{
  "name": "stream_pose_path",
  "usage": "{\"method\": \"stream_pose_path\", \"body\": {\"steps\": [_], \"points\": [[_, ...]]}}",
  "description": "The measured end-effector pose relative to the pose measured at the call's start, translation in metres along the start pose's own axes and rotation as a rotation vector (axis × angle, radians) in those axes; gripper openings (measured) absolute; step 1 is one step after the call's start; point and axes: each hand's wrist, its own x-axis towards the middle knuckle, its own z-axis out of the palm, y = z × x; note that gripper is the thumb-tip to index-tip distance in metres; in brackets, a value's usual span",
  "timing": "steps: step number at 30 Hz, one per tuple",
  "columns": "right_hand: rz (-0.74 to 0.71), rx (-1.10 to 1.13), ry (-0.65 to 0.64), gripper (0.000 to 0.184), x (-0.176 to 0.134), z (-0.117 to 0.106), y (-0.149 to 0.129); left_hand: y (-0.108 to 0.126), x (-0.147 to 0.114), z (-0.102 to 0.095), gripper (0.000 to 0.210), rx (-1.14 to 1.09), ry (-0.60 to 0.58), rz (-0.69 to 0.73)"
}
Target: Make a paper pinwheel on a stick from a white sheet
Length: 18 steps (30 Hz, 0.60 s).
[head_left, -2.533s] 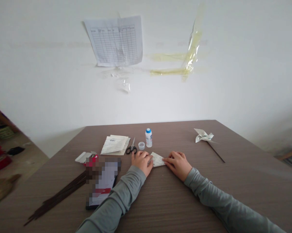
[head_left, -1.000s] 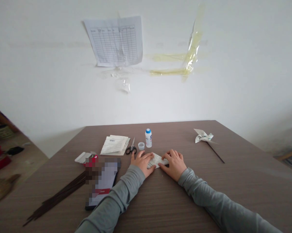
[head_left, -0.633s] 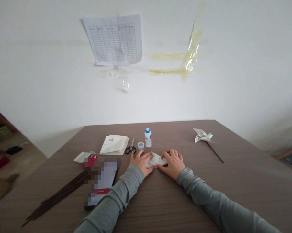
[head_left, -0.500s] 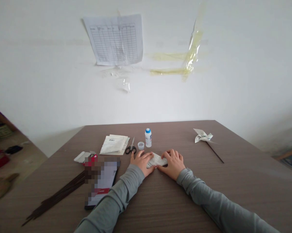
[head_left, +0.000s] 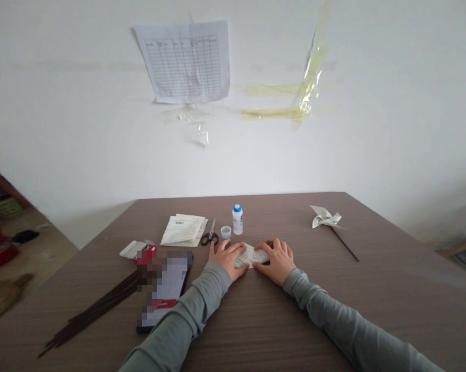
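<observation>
A pale wall point(head_left: 101, 144) rises straight behind the brown table point(head_left: 252, 330), with a printed grid sheet point(head_left: 184, 62) taped up above the far edge. Nearer the left edge, a bundle of thin dark sticks point(head_left: 97, 310) slants toward the near-left corner, just beside a phone or tablet point(head_left: 169, 289) whose screen is partly blurred out. Toward the far-right corner a paper pinwheel point(head_left: 326, 218) lies on its dark stick.

At mid-table are two hands in grey sleeves. The left hand point(head_left: 229, 261) has its fingers spread, the outermost one reaching close to the scissors; the right hand point(head_left: 277, 261) curls, fingers bent and thumb apart from them. Both touch a folded printed paper point(head_left: 252, 254) between them — pinched or only pressed, I can't tell.

A stack of cream papers point(head_left: 183, 230) sits toward the far-left corner, an opened red-and-white box point(head_left: 149, 253) nearer the left edge. A white bottle point(head_left: 237, 221) with a blue top stands upright toward the far edge — scissors point(head_left: 210, 236) and a small clear cap point(head_left: 226, 232) beside it.
</observation>
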Motion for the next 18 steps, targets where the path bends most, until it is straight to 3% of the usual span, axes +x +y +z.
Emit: {"method": "stream_pose_path", "body": {"steps": [6,12,18], "points": [[0.013,-0.029,-0.056,0.052,0.0011,-0.0033,0.0016,-0.0024,0.0017,0.0018,0.068,0.008,0.021,0.012],[0.065,-0.074,-0.122,0.077,0.0022,-0.0046,-0.0002,-0.0044,0.0018,0.0026,0.067,-0.002,0.048,0.012],[0.092,-0.096,-0.142,0.079,0.0036,-0.0076,-0.0009,-0.0072,0.0033,0.0022,0.068,-0.007,0.019,0.021]]}}
